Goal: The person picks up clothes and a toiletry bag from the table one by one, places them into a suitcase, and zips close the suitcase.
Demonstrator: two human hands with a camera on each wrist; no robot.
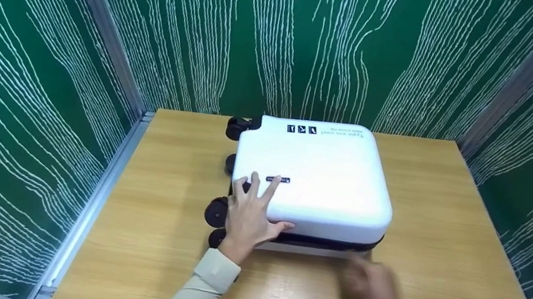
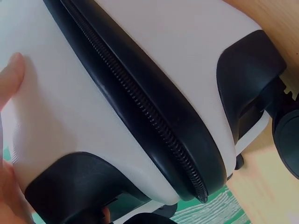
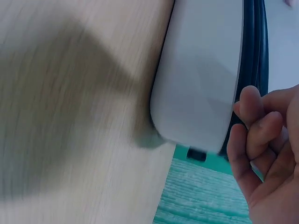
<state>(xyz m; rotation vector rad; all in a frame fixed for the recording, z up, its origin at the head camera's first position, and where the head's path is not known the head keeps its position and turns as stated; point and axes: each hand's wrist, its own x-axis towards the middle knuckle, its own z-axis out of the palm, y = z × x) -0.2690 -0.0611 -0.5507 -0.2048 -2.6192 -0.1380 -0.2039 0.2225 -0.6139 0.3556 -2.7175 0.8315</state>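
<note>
A white hard-shell suitcase (image 1: 322,175) lies flat on the table, its black wheels (image 1: 216,211) toward the left. My left hand (image 1: 249,217) rests spread on its near left corner, fingers on top and thumb against the side. In the left wrist view, the black zipper (image 2: 152,116) runs along the side with its teeth meshed. At the near right corner, my right hand (image 1: 376,287) is blurred. Its curled fingers and thumb (image 3: 252,100) pinch at the black zipper band in the right wrist view; the zipper pull is hidden between them.
The wooden table (image 1: 143,269) extends around the suitcase on all sides. Green panels (image 1: 316,44) with white wavy lines stand at the back and both sides, joined by grey metal posts (image 1: 99,18).
</note>
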